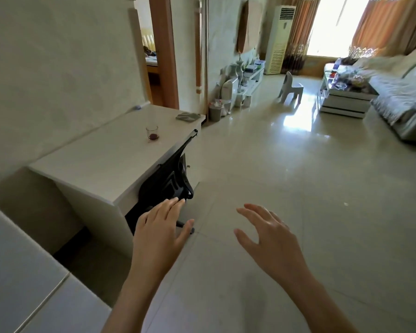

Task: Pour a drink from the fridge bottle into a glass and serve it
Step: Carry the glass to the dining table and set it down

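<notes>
Both my hands hang free in front of me, holding nothing. My left hand (161, 227) has straight fingers spread over the back of a black office chair (171, 174); my right hand (267, 234) is loosely spread, fingers slightly bent, over the tiled floor (262, 164), so neither grip is closed.

The small clear glass (152, 133) stands upright on the white table (101, 162), well beyond the chair, towards the table's far end. A little dark red drink sits in its bottom. I judge it light, hard, smooth and breakable, best taken round the side wall with thumb and fingers and kept level.

Past the glass, at the table's far corner, lies a folded grey cloth (188, 116). The tabletop looks smooth and glossy. Farther beyond the table are a doorway, a standing air conditioner (279, 39), curtains, a sofa (404, 97) and a low coffee table (344, 99). No bottle is visible.
</notes>
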A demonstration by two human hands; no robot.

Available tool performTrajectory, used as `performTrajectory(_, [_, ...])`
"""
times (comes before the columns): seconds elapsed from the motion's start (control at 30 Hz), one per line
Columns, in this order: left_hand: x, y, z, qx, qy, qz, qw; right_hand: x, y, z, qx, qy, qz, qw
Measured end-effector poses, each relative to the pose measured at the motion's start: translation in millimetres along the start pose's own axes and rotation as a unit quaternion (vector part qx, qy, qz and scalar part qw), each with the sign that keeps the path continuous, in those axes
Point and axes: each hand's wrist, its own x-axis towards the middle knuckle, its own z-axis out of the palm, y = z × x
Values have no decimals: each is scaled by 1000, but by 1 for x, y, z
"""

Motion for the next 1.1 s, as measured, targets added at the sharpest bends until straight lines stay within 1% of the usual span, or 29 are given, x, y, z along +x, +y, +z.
performTrajectory(0.27, [111, 19, 59, -26, -13, 41, 999, 96, 59, -2, -13, 2, 29, 999])
performTrajectory(0.43, [158, 17, 83, -18, -5, 26, 999, 160, 81, 10, -5, -25, 8, 1000])
performTrajectory(0.77, [270, 24, 148, 18, 9, -60, 998, 325, 149, 38, 39, -54, -66, 996])
performTrajectory(0.9, [311, 31, 164, 15, 29, -115, 993, 387, 174, 46, 44, -86, -108, 989])
performTrajectory(1.1, [354, 20, 179, 37, 33, -174, 984, 467, 182, 65, 55, -120, -155, 979])
